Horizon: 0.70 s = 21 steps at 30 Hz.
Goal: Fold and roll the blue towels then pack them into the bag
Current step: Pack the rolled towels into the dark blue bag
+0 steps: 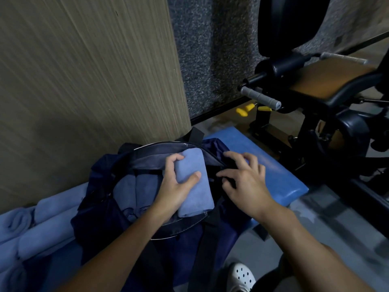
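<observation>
Fingers [174,160] of left hand [179,186] wrapped round rolled towel [195,199] mid-length, holding it over bag [101,207] mouth. Right hand [246,182] spread, bent on bag rim; grip unclear. Towel soft, light, squashy; roll likely loosens if held by end, so take round middle. More towels in bag [136,186]; spare rolls [42,218] toward worktop [273,169] left end. Bag sits mid-worktop.
</observation>
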Each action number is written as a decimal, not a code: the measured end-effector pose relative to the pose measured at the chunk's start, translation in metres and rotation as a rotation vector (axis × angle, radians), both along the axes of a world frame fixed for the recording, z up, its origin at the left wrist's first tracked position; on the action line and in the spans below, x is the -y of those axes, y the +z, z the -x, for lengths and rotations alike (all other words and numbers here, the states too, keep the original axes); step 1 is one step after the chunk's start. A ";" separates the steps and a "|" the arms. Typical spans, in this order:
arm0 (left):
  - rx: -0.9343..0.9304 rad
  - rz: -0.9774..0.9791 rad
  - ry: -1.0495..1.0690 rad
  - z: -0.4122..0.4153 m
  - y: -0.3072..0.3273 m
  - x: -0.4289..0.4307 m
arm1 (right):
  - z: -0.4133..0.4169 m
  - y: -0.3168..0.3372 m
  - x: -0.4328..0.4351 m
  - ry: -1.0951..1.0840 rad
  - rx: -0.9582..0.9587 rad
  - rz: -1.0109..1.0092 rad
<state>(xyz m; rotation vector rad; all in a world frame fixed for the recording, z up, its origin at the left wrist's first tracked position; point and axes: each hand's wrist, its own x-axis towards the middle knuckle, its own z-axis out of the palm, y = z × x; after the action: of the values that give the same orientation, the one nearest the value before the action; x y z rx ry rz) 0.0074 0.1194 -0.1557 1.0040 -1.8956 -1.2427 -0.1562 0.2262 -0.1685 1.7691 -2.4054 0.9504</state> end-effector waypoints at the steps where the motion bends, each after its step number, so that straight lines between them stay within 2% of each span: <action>1: -0.004 -0.010 -0.012 0.000 0.000 0.001 | -0.001 -0.001 0.002 0.006 -0.019 -0.015; 5: 0.002 -0.083 -0.117 -0.001 -0.001 0.003 | 0.000 0.000 0.009 -0.006 -0.002 0.059; 9: 0.060 -0.126 -0.186 0.002 0.003 0.009 | -0.001 0.008 0.012 0.003 0.247 0.168; 12: 0.164 -0.154 -0.197 0.008 0.011 0.016 | -0.002 0.012 0.015 0.054 0.388 0.217; 16: 0.328 -0.156 -0.286 0.018 0.016 0.019 | -0.003 0.018 0.017 0.092 0.474 0.249; 21: 0.139 -0.145 -0.094 0.038 0.006 0.022 | -0.004 0.023 0.017 0.096 0.501 0.254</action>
<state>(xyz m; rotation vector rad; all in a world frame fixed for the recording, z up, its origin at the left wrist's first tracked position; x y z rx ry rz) -0.0307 0.0974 -0.1496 1.1126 -2.0016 -1.4142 -0.1520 0.2094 -0.1450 1.7244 -2.3076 1.8072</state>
